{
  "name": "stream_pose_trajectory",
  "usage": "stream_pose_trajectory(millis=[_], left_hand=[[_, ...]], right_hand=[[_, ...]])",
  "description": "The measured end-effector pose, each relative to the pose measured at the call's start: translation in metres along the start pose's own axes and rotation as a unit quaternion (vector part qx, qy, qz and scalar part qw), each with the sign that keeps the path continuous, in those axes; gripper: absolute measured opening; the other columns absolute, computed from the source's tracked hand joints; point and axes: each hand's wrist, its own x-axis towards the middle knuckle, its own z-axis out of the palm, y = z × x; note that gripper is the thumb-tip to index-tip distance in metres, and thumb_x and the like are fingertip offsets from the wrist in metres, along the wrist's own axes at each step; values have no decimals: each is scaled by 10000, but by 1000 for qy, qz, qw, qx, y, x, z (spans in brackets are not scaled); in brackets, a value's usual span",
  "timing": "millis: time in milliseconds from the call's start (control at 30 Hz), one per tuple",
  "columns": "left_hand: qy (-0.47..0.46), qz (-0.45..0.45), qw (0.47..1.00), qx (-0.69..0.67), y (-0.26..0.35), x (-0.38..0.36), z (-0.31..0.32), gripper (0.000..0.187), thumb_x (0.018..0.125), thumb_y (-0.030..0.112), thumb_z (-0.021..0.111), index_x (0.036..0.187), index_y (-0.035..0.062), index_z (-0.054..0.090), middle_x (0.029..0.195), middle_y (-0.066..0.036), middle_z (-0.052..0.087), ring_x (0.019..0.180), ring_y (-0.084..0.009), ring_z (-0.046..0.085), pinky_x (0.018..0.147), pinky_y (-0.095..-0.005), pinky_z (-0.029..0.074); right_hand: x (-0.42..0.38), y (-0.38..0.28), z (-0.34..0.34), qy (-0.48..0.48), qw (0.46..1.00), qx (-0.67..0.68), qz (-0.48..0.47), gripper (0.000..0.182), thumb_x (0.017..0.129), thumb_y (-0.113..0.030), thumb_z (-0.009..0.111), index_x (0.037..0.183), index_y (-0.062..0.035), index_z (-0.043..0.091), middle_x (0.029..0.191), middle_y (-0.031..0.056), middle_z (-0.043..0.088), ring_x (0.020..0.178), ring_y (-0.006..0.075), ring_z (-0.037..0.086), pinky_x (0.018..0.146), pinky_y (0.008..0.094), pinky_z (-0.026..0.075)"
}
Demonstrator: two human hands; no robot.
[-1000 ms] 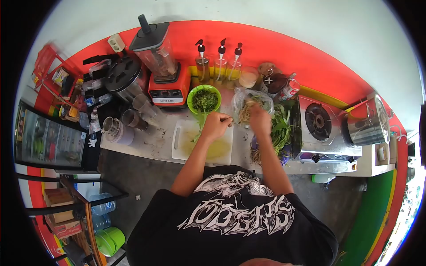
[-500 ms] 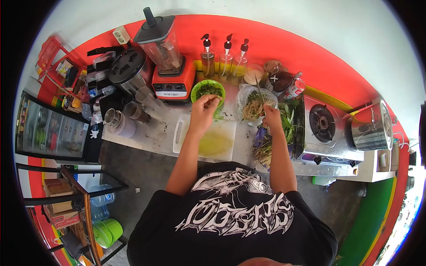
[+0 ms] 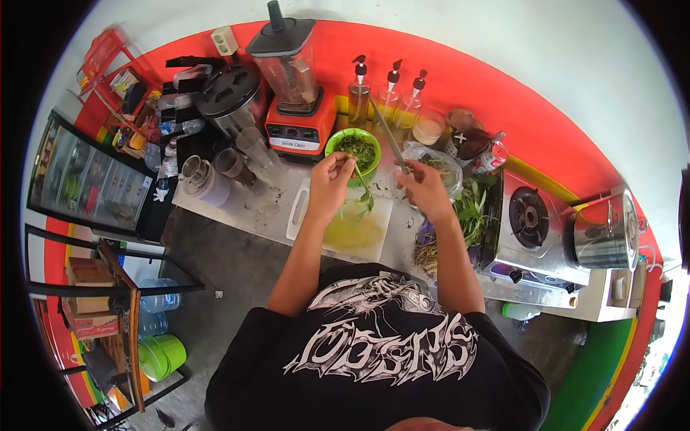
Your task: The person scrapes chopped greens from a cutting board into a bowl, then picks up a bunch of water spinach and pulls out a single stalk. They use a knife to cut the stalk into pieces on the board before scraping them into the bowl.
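Note:
My left hand pinches a green leafy sprig, which hangs down over the far edge of the white cutting board. A knife is gripped in my right hand, its blade slanting up and away to the left. Just beyond my left hand stands a green bowl holding chopped greens. Behind my right hand lies a clear plastic bag, partly hidden. Leafy stems and a bundle of roots lie to the right of my right forearm and under it.
A red blender stands behind the bowl, near several pump bottles. Cups sit to the left. On the right are a gas stove and a steel pot.
My right hand has moved left, closer to my left hand, taking the knife away from the bag. The sprig now hangs plainly from my left hand. The view has shifted slightly.

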Motion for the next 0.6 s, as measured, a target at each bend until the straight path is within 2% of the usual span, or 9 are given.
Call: stream_pose_trajectory(millis=[33, 100, 133, 233, 400, 467, 533, 567, 600], left_hand=[[0, 0, 1000, 7, 1, -2, -2, 159, 1018, 102, 635, 1089, -39, 655, 987, -41, 700, 882, -80, 636, 779, -242, 510], [7, 8, 1000, 3, 1, -5, -4, 160, 1019, 99, 632, 1096, -40, 649, 988, -45, 699, 890, -84, 644, 782, -243, 516], [8, 11, 1000, -1, 1, -7, -5, 161, 1020, 96, 628, 1102, -41, 644, 990, -50, 699, 897, -89, 652, 785, -245, 522], [18, 18, 999, -28, 1, -16, -7, 164, 1020, 93, 625, 1118, -38, 636, 991, -57, 699, 914, -90, 657, 797, -245, 527], [41, 15, 999, 8, 1, -31, -11, 175, 1010, 89, 632, 1134, -34, 638, 1010, -65, 708, 933, -102, 659, 794, -263, 525], [52, 27, 998, 24, -5, -36, -11, 192, 1002, 94, 638, 1145, -35, 639, 1020, -72, 712, 926, -106, 661, 789, -270, 525], [14, 13, 993, 118, -12, -45, -10, 225, 982, 112, 652, 1147, -41, 656, 1009, -79, 726, 871, -109, 661, 768, -280, 522], [16, 14, 993, 119, -15, -50, -10, 225, 982, 112, 652, 1147, -41, 656, 1009, -79, 726, 871, -109, 661, 768, -280, 522], [-25, -32, 989, 141, -15, -56, -8, 227, 987, 102, 646, 1154, -51, 653, 1020, -82, 725, 894, -116, 665, 802, -280, 523]], right_hand=[[0, -3, 10, -6, 1000, -2, -3, 422, 932, -219, 739, 1258, 35, 650, 825, 27, 670, 569, 33, 471, 508, 222, 377], [0, -6, 29, -13, 991, -72, -111, 440, 881, -149, 778, 1255, 42, 647, 868, 29, 695, 642, 26, 495, 567, 210, 402], [0, -6, 36, -32, 989, -88, -119, 448, 879, -76, 763, 1291, 28, 620, 916, 33, 694, 724, 32, 561, 630, 204, 449], [8, 10, 56, -60, 990, -27, -121, 471, 874, -49, 759, 1308, 43, 602, 942, 43, 713, 766, 30, 569, 666, 203, 463], [-4, 6, 69, -39, 989, -80, -119, 463, 876, 3, 741, 1310, 55, 589, 967, 61, 719, 692, 40, 580, 603, 205, 465], [-6, 8, 70, -43, 994, 10, -101, 420, 884, -1, 734, 1282, 40, 606, 911, 36, 699, 603, 36, 539, 518, 206, 417], [-7, 11, 71, -30, 994, 56, -85, 407, 886, -10, 739, 1270, 26, 611, 882, 28, 690, 578, 38, 524, 498, 213, 396], [-8, 12, 72, -14, 993, 101, -67, 395, 887, -19, 744, 1259, 12, 616, 853, 20, 680, 553, 40, 509, 478, 219, 375], [-9, 13, 72, -17, 992, 101, -67, 395, 887, -19, 744, 1259, 12, 616, 853, 20, 680, 553, 40, 509, 478, 219, 375]])
